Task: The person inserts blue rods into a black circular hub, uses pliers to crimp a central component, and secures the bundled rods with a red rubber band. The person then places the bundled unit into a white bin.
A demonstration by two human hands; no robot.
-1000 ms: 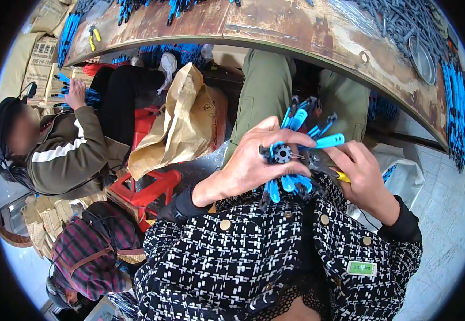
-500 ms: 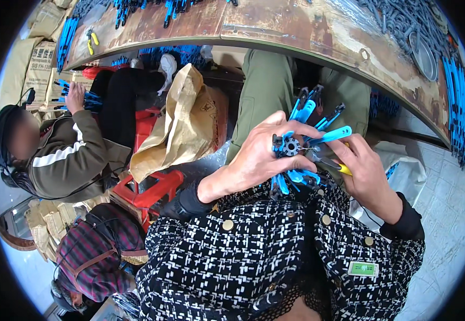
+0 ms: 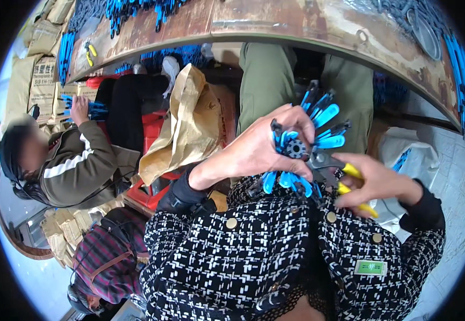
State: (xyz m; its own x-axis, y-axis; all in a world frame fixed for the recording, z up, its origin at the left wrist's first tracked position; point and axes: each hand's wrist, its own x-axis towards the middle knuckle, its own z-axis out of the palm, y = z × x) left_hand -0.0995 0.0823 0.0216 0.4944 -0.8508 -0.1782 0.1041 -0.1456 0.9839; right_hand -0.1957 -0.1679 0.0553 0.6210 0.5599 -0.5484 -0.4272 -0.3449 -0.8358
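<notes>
Left hand (image 3: 267, 143) grasps a dark round hub (image 3: 295, 149); right hand (image 3: 383, 180) grasps pliers (image 3: 326, 162).
Left thumb and fingers curl around the hub, blue strips (image 3: 326, 115) fanning above and below it. The pliers, in the nearer right hand, lie just right of the hub, slanting from their head beside it down to the right, handles spread; I cannot tell whether they touch.

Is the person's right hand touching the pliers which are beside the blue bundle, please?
Touching. The head view shows it plainly: the right hand is around the pliers, its digits lying across the yellow handles.
</notes>
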